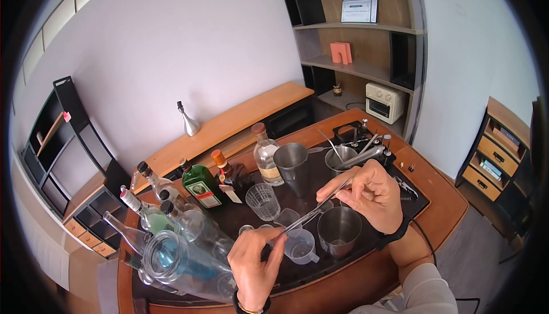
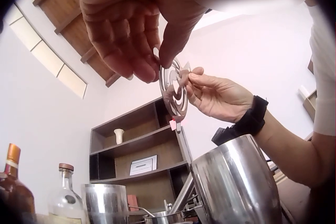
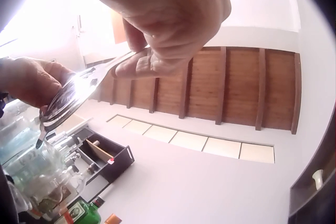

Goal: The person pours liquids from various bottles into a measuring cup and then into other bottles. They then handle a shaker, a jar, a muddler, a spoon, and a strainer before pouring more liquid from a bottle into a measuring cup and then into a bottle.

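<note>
A flat metal strainer (image 1: 309, 216) with a slotted round head (image 2: 173, 88) is held up between both hands, above a plastic measuring cup (image 1: 301, 246) and a metal shaker cup (image 1: 339, 231). The left hand (image 1: 251, 262) pinches the edge of its head between thumb and fingers. At the other end, the right hand (image 1: 374, 195) pinches the handle, seen in the right wrist view as a flat strip (image 3: 118, 62). Neither hand touches the cups below.
Glass bottles and a large jar (image 1: 166, 257) crowd the table's left side. Behind the hands stand a tall metal tin (image 1: 291, 168), a cut glass (image 1: 263, 201) and a clear bottle (image 1: 267, 157). A metal container with tools (image 1: 341, 158) is at the back right.
</note>
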A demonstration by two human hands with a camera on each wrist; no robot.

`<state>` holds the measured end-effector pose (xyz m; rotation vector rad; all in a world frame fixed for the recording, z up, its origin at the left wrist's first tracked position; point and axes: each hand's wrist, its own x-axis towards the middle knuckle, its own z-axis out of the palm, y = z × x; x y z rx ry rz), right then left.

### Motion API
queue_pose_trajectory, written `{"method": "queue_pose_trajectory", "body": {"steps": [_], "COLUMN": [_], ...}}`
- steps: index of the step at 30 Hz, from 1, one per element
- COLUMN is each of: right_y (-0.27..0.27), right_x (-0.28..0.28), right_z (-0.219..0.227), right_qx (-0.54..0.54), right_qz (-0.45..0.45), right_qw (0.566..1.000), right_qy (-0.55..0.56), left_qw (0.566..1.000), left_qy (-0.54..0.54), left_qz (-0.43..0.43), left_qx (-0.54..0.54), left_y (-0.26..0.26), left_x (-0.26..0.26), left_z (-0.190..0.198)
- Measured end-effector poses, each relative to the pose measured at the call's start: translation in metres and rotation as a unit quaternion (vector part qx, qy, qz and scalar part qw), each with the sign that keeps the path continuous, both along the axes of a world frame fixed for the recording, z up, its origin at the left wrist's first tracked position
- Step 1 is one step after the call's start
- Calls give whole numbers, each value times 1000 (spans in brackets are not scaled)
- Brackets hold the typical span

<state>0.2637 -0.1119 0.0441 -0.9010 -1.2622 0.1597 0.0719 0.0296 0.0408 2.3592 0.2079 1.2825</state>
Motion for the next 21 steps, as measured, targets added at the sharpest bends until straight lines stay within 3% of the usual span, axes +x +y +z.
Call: {"method": "queue_pose_trajectory", "body": {"steps": [4, 10, 21], "right_y": [-1, -2, -15], "right_x": [1, 1, 1], "right_z": [3, 5, 18], "right_qx": [-13, 39, -73], "right_qz": [-49, -30, -80], "right_qw": [998, 999, 983], "right_qy": [-30, 20, -150], "left_qw": [997, 973, 944], "left_qy": [-26, -46, -92], "left_qz": [29, 110, 134], "left_qx": [62, 196, 287], "left_y": [0, 6, 12], "left_x": [0, -1, -6], "left_z": [-2, -7, -9]}}
